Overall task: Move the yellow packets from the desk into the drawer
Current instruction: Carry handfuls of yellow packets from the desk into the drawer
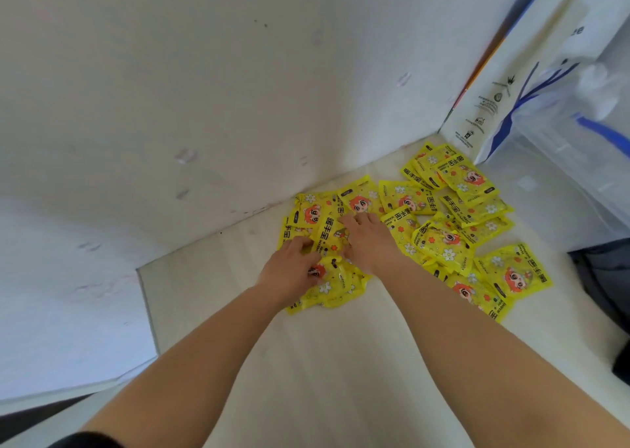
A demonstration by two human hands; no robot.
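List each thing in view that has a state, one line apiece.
packets: loose, overlapping in heaps on the desk
left hand: fingers curled into the near-left heap, gripping packets
right hand: palm down, fingers fairly straight, pressing on packets
bag: upright at the desk's far right corner
drawer: not in view

Packets [443, 239] are spread on the counter [324, 362] before the wall [204, 89]; a paper bag [484, 106] is stood behind them, rightward.
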